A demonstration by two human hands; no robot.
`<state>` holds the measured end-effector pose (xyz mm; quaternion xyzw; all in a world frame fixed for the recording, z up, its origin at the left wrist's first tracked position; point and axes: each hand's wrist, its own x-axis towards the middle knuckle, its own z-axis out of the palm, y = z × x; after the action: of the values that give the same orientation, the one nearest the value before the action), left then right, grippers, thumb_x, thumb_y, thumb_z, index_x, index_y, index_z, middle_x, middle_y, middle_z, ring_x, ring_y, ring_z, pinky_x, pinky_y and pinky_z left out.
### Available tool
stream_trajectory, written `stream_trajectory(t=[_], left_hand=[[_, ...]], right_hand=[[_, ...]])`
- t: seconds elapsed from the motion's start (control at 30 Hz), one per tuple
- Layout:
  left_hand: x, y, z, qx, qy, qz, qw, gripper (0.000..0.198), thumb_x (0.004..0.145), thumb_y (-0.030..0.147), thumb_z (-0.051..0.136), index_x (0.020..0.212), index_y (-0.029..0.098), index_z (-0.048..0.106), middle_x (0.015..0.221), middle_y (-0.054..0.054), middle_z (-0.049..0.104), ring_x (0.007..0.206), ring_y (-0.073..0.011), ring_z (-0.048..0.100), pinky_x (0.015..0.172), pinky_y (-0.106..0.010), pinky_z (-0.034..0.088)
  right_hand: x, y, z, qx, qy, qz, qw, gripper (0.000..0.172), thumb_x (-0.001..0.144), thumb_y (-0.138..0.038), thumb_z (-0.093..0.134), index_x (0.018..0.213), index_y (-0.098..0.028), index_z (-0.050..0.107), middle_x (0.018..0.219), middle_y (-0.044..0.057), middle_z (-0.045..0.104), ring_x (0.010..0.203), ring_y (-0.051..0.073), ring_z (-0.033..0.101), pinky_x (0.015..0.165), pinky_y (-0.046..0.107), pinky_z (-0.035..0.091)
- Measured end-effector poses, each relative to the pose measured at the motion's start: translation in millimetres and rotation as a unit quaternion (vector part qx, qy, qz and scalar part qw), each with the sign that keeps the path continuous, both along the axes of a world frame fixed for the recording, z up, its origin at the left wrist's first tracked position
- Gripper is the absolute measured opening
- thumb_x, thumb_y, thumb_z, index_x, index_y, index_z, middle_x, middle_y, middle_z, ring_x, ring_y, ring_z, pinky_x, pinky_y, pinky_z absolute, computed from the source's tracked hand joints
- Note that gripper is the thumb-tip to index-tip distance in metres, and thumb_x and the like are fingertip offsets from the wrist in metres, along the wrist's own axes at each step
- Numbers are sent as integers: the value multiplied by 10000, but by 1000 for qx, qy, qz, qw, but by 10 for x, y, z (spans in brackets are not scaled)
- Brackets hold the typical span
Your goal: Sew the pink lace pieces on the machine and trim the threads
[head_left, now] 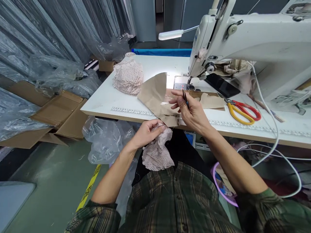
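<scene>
My left hand (pixel 148 133) pinches a piece of pale pink lace fabric (pixel 157 153), which hangs over my lap below the table's front edge. Over the table, my right hand (pixel 188 108) holds small dark thread snips (pixel 185 97), their tips pointing up from between the fingers. A tan fabric piece (pixel 154 92) lies partly under and left of that hand, reaching to the table edge. Behind it is the sewing machine's needle and presser foot (pixel 189 84). A heap of similar pink lace (pixel 128 76) sits on the table's left part.
Red and yellow-handled scissors (pixel 243 111) and a black phone (pixel 222 84) lie right on the white table (pixel 102 100). The sewing machine (pixel 243 35) towers there; a white cable (pixel 269 110) loops down. Open cardboard boxes (pixel 58 110) stand left, a purple-rimmed basket (pixel 216 181) below right.
</scene>
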<state>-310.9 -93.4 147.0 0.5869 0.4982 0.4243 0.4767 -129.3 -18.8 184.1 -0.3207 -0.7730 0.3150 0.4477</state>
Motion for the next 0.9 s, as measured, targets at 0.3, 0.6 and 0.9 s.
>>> stream_trajectory(t=[0.3,0.6,0.9], left_hand=[[1,-141,248,-16,41,-16,999,391,850,337,654,1179,131,611,778,-6,600,615,-78,472,558,-192,379],[67,-85,416,-44,-21,-77,996,778,824,310,711,1482,179,316,803,-1,626,533,-38,443,485,-153,327],[159,127,255,-47,-61,-87,993,556,804,296,735,1314,140,577,1220,-159,676,1040,-201,657,859,-292,519]], right_hand=[[106,-384,112,-15,-20,-10,1000,384,1021,-414,387,1284,-212,580,710,-9,601,606,113,551,624,266,469],[132,-175,3,-12,54,-134,989,458,999,-541,347,1155,-188,594,716,8,594,613,127,559,619,267,459],[257,-143,-106,8,36,-82,996,442,998,-485,383,1277,-204,581,1110,112,647,962,200,615,791,354,513]])
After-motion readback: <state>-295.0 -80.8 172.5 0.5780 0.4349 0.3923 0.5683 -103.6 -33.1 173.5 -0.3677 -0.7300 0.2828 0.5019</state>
